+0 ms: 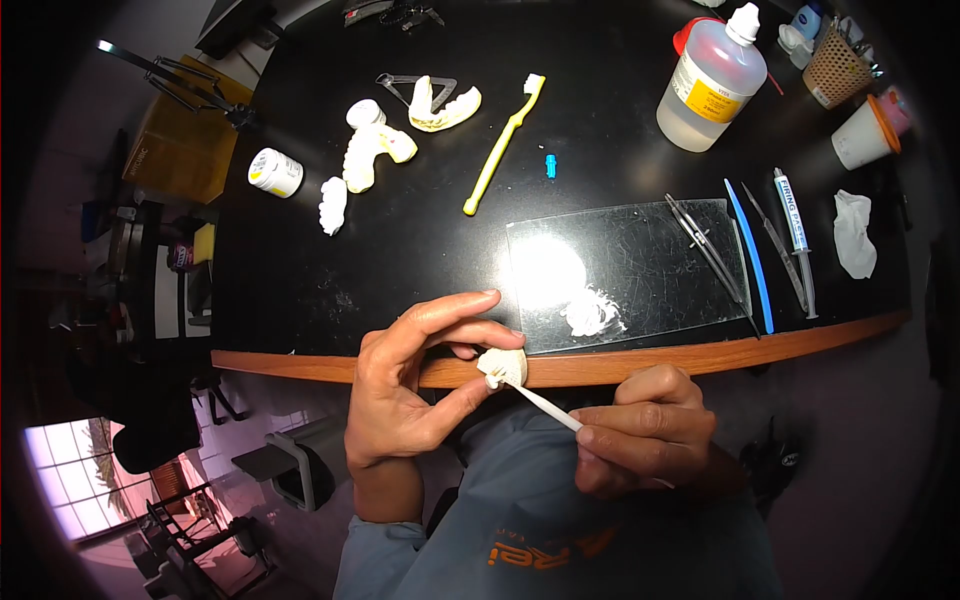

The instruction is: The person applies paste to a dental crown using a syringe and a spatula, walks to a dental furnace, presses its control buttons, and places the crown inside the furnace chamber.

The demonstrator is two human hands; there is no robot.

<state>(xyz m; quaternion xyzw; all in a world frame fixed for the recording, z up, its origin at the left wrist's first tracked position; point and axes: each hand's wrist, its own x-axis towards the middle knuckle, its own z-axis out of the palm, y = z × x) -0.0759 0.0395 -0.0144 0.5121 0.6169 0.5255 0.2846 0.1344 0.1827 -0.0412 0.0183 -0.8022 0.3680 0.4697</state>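
Observation:
Near the wooden table edge, my left hand (395, 390) pinches a small cream dental cast piece (513, 364) between thumb and fingers, its index finger raised. My right hand (645, 430) is closed around a slim white pointed stick tool (548, 406). The tool's tip touches or nearly touches the cast beside my left thumb; actual contact is too small to make out. Just beyond the hands, a glass slab (640, 240) carries a smear of white paste (592, 313). A metal tweezer-like instrument (710, 252) lies across the slab's right side.
Right of the slab lie a blue stick (750, 255), a thin metal instrument (778, 240), a firing paste syringe (793, 225) and a crumpled tissue (854, 235). Farther back are a large bottle (708, 95), a yellow toothbrush (500, 150), dental casts (365, 160) and a jar (275, 173).

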